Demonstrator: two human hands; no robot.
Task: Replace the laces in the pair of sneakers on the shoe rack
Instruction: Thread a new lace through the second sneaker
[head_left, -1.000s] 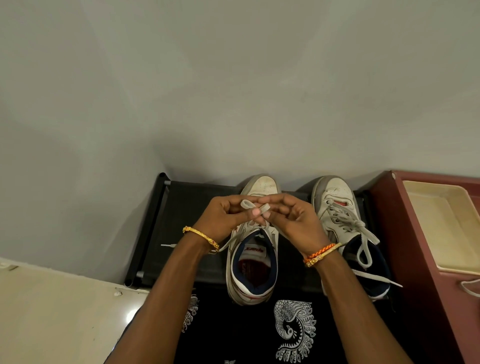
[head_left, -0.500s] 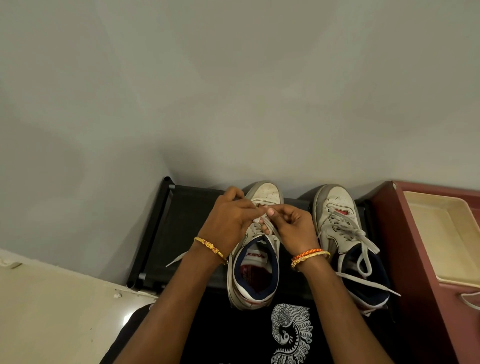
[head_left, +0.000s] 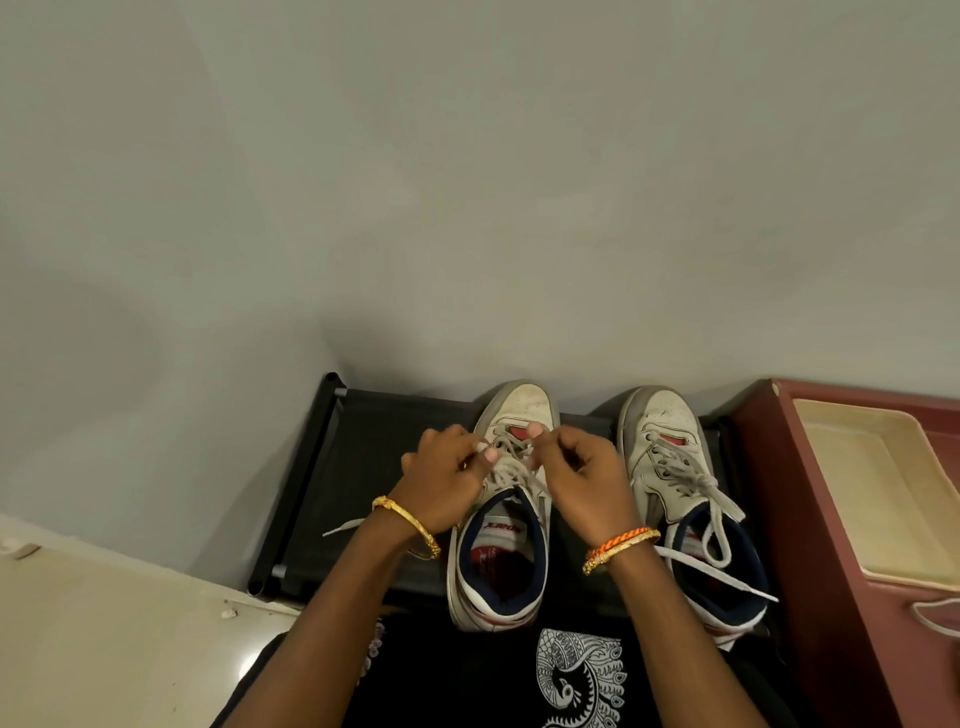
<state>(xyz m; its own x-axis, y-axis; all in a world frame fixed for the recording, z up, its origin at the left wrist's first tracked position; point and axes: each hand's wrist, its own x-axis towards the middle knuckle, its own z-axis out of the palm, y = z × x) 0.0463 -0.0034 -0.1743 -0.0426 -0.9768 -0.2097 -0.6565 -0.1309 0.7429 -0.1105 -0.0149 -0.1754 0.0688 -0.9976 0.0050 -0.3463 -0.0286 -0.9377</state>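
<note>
Now both hands' fingers (head_left: 489, 455) pinch the lace (head_left: 511, 457) over the left sneaker (head_left: 501, 525), near its toe.

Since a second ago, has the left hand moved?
Yes. The left hand has dropped from above the left sneaker toe toward its lower eyelets, and slightly outward, now pinching the lace.

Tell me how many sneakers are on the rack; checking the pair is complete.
2: the left sneaker under both hands, the right sneaker beside it, near the maroon cabinet. None seems hidden.
</note>
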